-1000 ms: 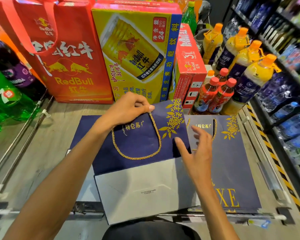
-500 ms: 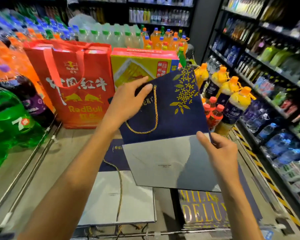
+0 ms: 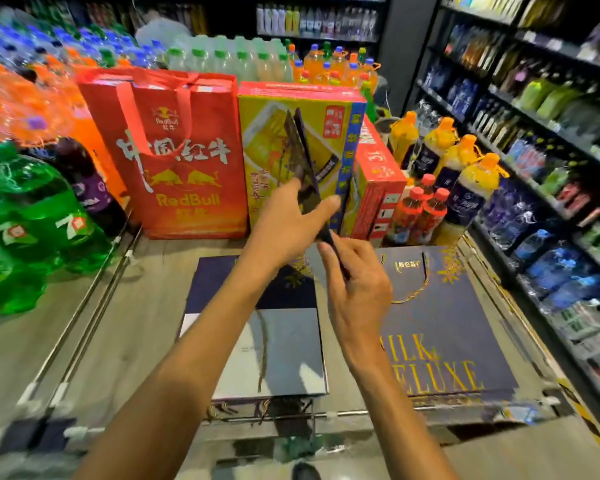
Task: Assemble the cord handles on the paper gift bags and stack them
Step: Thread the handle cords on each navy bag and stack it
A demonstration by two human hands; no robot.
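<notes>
A flat navy paper gift bag [image 3: 303, 157] is held up edge-on in the air above the cart. My left hand [image 3: 291, 223] pinches it between thumb and fingers near its middle. My right hand [image 3: 357, 289] grips its lower edge. Its gold cord handle is barely visible from this angle. Below on the left lies a pile of flat navy bags [image 3: 284, 341] with a loose cord across the top one. On the right lies a stack of bags [image 3: 440, 327] printed with gold letters, with a gold cord handle [image 3: 413, 292] showing.
The bags lie on a cart deck [image 3: 142, 306] with metal rails [image 3: 80, 313]. At the back stand a red Red Bull bag [image 3: 184, 161], a yellow carton [image 3: 329, 112] and a red box [image 3: 378, 178]. Drink bottles [image 3: 440, 174] and shelves [image 3: 534, 133] line the right; green bottles [image 3: 25, 216] the left.
The bag rose off the cart and turned from face-on to edge-on. My right hand moved from the bag's lower right corner to its lower edge nearer the middle.
</notes>
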